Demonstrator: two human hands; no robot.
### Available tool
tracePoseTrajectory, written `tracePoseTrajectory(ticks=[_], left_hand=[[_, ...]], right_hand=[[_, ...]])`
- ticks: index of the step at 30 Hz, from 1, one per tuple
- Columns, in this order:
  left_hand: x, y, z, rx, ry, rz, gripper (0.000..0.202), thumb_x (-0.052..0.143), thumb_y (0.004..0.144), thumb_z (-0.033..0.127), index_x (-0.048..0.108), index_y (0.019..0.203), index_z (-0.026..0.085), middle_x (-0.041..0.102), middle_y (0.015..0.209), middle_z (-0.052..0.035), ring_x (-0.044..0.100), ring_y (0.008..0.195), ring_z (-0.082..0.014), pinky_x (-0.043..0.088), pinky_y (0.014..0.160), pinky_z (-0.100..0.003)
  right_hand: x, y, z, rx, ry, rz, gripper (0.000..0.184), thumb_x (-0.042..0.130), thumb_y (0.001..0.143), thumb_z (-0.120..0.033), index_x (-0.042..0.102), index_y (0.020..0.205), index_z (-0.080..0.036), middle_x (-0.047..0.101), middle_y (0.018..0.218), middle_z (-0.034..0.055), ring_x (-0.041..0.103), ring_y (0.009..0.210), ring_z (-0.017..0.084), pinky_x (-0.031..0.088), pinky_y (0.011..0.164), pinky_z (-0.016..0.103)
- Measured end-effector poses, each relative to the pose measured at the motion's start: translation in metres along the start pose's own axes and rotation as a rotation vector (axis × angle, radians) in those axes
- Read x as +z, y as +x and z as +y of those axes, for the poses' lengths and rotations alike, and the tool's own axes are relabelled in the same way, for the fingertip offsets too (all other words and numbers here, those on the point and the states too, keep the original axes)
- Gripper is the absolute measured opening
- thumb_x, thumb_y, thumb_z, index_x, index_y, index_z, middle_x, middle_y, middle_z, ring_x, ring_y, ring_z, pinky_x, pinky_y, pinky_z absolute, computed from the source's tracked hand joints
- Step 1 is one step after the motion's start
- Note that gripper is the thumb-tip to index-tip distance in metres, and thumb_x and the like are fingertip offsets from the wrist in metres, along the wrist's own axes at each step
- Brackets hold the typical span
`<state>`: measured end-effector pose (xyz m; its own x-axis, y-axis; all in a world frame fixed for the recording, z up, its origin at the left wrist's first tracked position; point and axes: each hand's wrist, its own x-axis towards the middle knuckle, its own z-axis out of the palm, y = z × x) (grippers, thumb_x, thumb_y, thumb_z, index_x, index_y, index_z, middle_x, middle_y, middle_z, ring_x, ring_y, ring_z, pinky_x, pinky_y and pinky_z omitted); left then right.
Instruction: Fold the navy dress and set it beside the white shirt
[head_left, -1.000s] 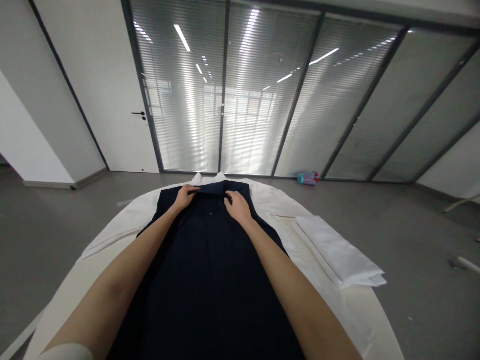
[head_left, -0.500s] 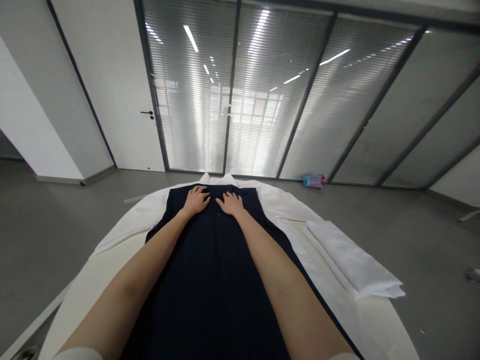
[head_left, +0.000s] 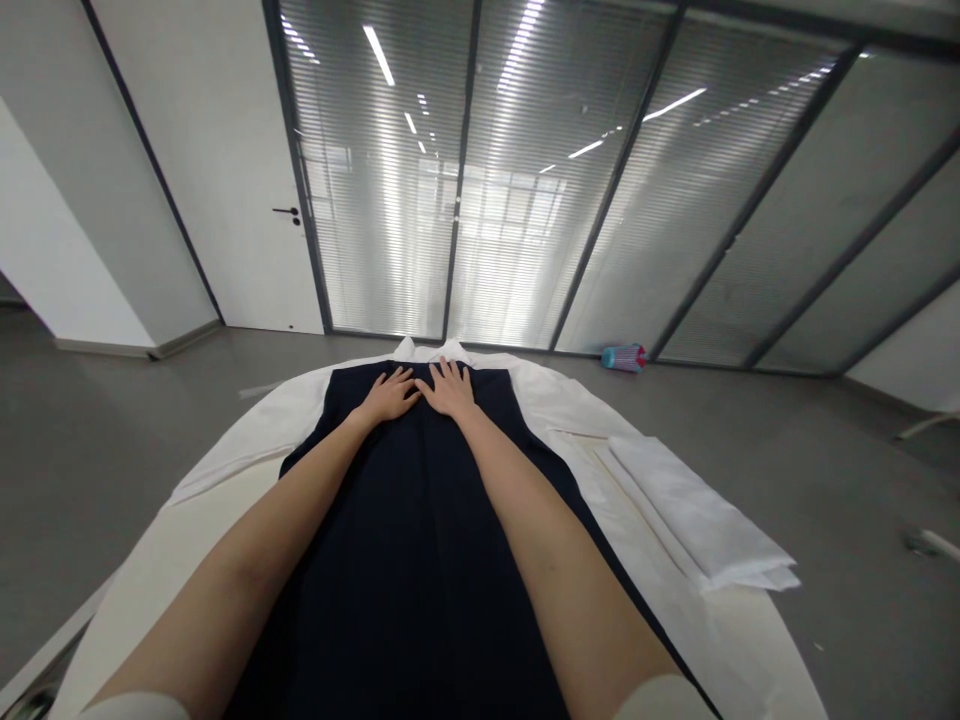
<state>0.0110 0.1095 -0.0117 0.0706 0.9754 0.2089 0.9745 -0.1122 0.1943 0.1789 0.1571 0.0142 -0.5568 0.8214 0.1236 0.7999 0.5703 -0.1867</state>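
Dark navy garment: one, right here at lower centre, laid out flat and running away to the middle of the frame (head_left: 431,560).
Left grip: wide open, left hand (head_left: 388,397) palm down, fingers spread on the navy cloth near its far edge, pressing on it with no pinch.
Right grip: just as open, right hand (head_left: 450,388) flat beside the left, fingers fanned toward that far edge; the two thumbs all but meet, and whether they touch I can't tell.
White cloth: spreading out under the navy on both sides (head_left: 559,398), two peaks poking up beyond the far edge; one piece or several, hard to say.
Folded white cloth: one, at lower right (head_left: 697,515).
Desk: cream, round-edged, bare at lower left (head_left: 187,530).
Striped object: one, blue and red, on the floor right of centre (head_left: 624,358); too small to name.
Cut off: the navy's near end, by the bottom edge; forearms cover parts of its sides.
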Motion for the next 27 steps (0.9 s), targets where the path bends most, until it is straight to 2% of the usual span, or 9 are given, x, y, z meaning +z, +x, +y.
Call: tracePoseTrajectory(ticks=[3, 6, 12, 17, 21, 27], left_hand=[[0.003, 0.001, -0.003, 0.003, -0.003, -0.004, 0.047, 0.042, 0.100, 0.043, 0.056, 0.140, 0.023, 0.035, 0.160, -0.0109, 0.024, 0.151, -0.0304, 0.020, 0.120, -0.057], [0.005, 0.002, -0.004, -0.006, -0.006, -0.007, 0.048, 0.042, 0.100, 0.043, 0.055, 0.142, 0.024, 0.035, 0.160, -0.0103, 0.024, 0.151, -0.0305, 0.019, 0.120, -0.056], [0.002, 0.001, -0.002, -0.018, -0.046, -0.004, 0.045, 0.044, 0.100, 0.043, 0.056, 0.140, 0.027, 0.036, 0.160, -0.0078, 0.025, 0.151, -0.0290, 0.019, 0.121, -0.055], [-0.001, -0.001, 0.000, -0.012, -0.054, 0.047, 0.047, 0.047, 0.099, 0.041, 0.056, 0.142, 0.025, 0.035, 0.161, -0.0098, 0.024, 0.151, -0.0305, 0.022, 0.120, -0.055], [-0.001, -0.001, 0.000, -0.029, -0.045, 0.033, 0.050, 0.048, 0.098, 0.042, 0.052, 0.146, 0.027, 0.034, 0.161, -0.0086, 0.024, 0.151, -0.0307, 0.021, 0.120, -0.054], [0.000, -0.001, -0.001, -0.027, -0.028, -0.005, 0.052, 0.044, 0.099, 0.040, 0.049, 0.148, 0.023, 0.033, 0.161, -0.0109, 0.023, 0.152, -0.0309, 0.021, 0.120, -0.054]], right_hand=[[0.001, 0.004, 0.001, 0.027, 0.051, -0.130, 0.081, 0.016, 0.099, -0.068, 0.022, 0.161, -0.016, 0.009, 0.167, 0.0115, 0.008, 0.153, 0.031, 0.008, 0.121, 0.057], [0.004, 0.006, 0.004, 0.041, 0.078, -0.182, 0.082, 0.017, 0.099, -0.068, 0.020, 0.161, -0.014, 0.006, 0.168, 0.0121, 0.006, 0.154, 0.032, 0.008, 0.120, 0.058], [0.002, 0.006, 0.006, 0.020, 0.110, -0.170, 0.081, 0.018, 0.099, -0.069, 0.025, 0.159, -0.014, 0.010, 0.167, 0.0126, 0.008, 0.154, 0.031, 0.009, 0.120, 0.058], [0.001, -0.003, 0.011, 0.002, 0.076, -0.020, 0.074, 0.017, 0.103, -0.059, 0.031, 0.157, -0.010, 0.021, 0.164, 0.0163, 0.014, 0.153, 0.030, 0.011, 0.121, 0.053], [0.005, -0.012, 0.011, -0.038, 0.057, -0.104, 0.077, 0.023, 0.102, -0.061, 0.031, 0.156, -0.006, 0.022, 0.164, 0.0178, 0.020, 0.151, 0.032, 0.016, 0.120, 0.055], [0.008, -0.016, 0.009, -0.013, 0.057, -0.059, 0.074, 0.024, 0.102, -0.060, 0.030, 0.157, -0.011, 0.022, 0.165, 0.0151, 0.018, 0.152, 0.029, 0.014, 0.121, 0.051]])
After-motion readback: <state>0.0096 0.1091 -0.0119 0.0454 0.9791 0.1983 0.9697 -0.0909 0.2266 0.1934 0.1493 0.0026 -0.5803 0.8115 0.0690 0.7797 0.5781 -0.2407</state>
